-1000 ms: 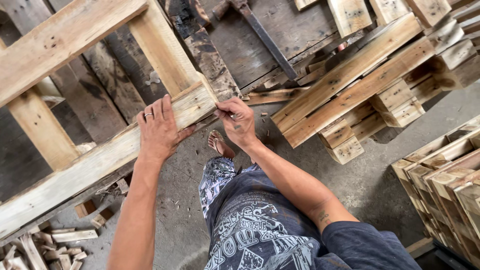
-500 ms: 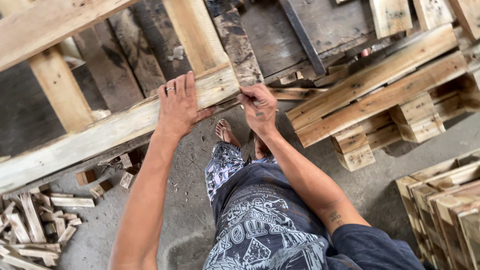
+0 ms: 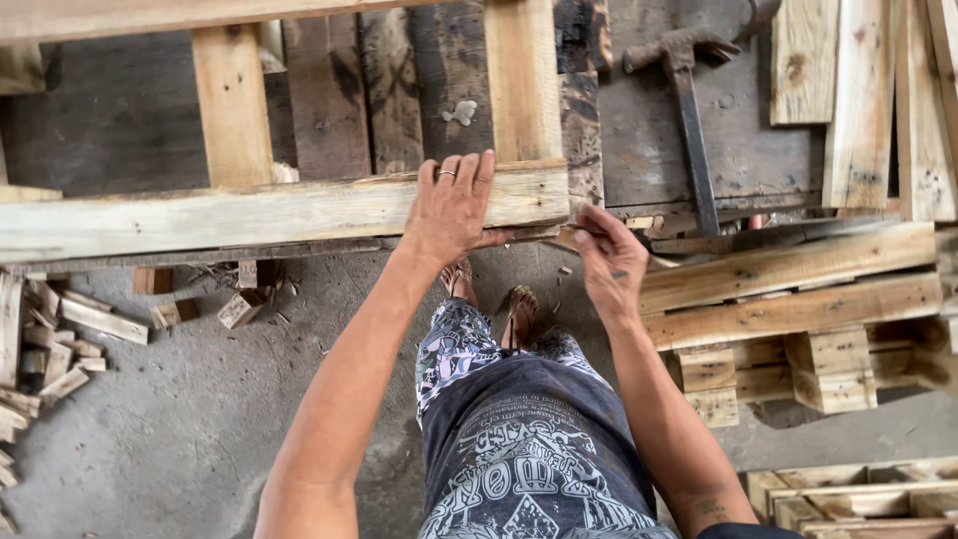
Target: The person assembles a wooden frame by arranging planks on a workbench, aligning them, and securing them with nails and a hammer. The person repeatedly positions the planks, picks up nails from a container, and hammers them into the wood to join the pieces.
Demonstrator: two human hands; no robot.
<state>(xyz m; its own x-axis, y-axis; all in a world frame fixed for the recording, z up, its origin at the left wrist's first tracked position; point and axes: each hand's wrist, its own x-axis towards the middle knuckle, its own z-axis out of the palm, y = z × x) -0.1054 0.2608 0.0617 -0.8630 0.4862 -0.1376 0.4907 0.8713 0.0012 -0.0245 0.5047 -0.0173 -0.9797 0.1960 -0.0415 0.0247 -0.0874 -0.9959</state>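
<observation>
My left hand (image 3: 454, 205) lies spread on the top of a long pale plank (image 3: 249, 215), the front rail of a wooden pallet frame, with the thumb hooked under its lower edge. A ring shows on one finger. My right hand (image 3: 609, 262) is at the plank's right end, its fingertips pinched on a thin dark nail-like piece (image 3: 577, 231) that points at the end grain. A rusty hammer (image 3: 691, 120) lies on dark boards beyond the right hand, untouched. My sandalled feet stand on the concrete below the plank.
Upright pale boards (image 3: 524, 85) cross the frame over dark old planks. A stacked pallet (image 3: 788, 299) stands at the right, another (image 3: 858, 494) at the lower right. Small wood offcuts (image 3: 60, 339) litter the concrete floor at the left.
The view has swung so the plank now runs level instead of slanting. Both hands stay at the plank's right end; the right hand sits slightly lower. The hammer has come fully into view.
</observation>
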